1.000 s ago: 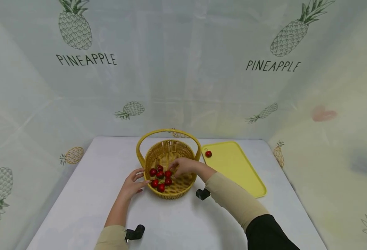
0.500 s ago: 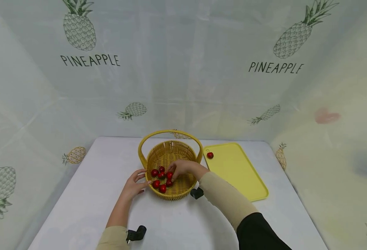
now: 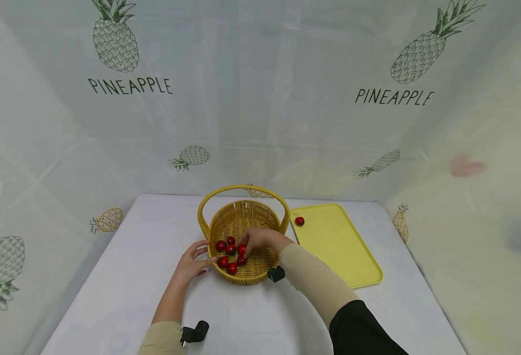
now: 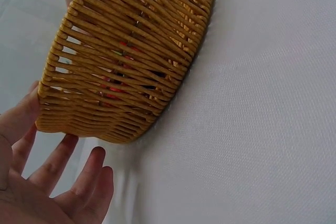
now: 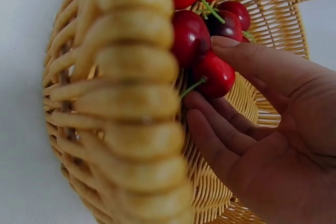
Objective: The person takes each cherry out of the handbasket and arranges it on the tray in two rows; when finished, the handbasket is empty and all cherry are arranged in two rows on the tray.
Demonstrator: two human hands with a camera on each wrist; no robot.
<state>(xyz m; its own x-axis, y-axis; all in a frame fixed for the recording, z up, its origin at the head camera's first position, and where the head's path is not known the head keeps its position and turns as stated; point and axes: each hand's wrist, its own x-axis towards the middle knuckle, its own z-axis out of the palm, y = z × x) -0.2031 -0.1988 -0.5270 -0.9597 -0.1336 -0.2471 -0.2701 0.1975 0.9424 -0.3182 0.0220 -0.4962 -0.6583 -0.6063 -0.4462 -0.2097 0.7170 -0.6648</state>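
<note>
On the white table (image 3: 242, 315), a yellow wicker basket (image 3: 242, 212) stands upright; any catch on its rim or tall handle could skid or tip it. To its right, a yellow tray (image 3: 340, 241) lies flat, partly covered in the head view by the right sleeve (image 3: 318, 276), which might nudge it if lowered. The left hand (image 3: 191, 266) has its grip spread, thumb and fingertips apart yet touching the basket's left side, so a sharp tug may overcome such light steadying. Inside the basket, the right hand (image 5: 289, 156) has its grip closed about one red cherry (image 5: 215, 74); how firmly, one cannot tell, and its smooth skin may slip free. Neighbouring cherries (image 5: 190, 38) sit close against it and could roll once disturbed. The tray's lone cherry (image 3: 299, 221) could roll if jolted. Thinnest of all, a green stem (image 5: 193, 88) points toward the wicker and could snag or tear
</note>
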